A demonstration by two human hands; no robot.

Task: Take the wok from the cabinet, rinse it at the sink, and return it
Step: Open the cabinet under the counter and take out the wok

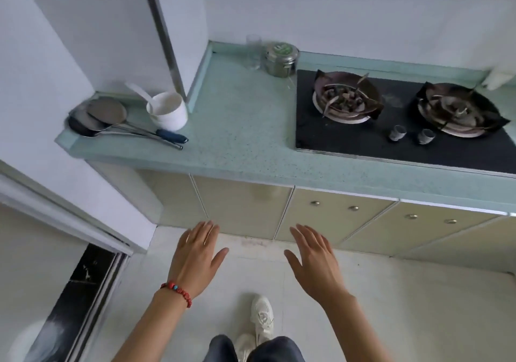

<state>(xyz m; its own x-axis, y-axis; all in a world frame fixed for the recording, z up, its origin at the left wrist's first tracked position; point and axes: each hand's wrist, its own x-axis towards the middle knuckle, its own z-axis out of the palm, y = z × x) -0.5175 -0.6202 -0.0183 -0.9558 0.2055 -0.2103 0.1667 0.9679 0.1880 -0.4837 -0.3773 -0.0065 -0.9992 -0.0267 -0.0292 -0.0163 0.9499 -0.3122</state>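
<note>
Nearest, a white shoe (262,317) stands on the pale floor (391,292), and above it both hands are held out flat, palms down, fingers straight and slightly fanned, holding nothing. The left hand (196,255), with a red bead bracelet (178,292) at the wrist, and the right hand (312,258) hover side by side with a gap between them, fingertips aimed at the cabinet doors (245,208) just beyond. The wok itself is not to be seen; by my guess it sits behind one of those shut doors, so it lies ahead of and below the hands, and its long axis cannot be told. The left hand's fingertips line up with the plain door at the left, the right hand's with the seam beside the door carrying two small knobs (333,205); neither touches a door, and which is nearer the wok cannot be told. Past the doors runs the green worktop (237,138): ladles (111,119) and a white pot (169,112) at its far left corner, a glass (254,52) and steel tin (280,59) against the wall, the black stove (405,121) to the right. No sink shows.
</note>
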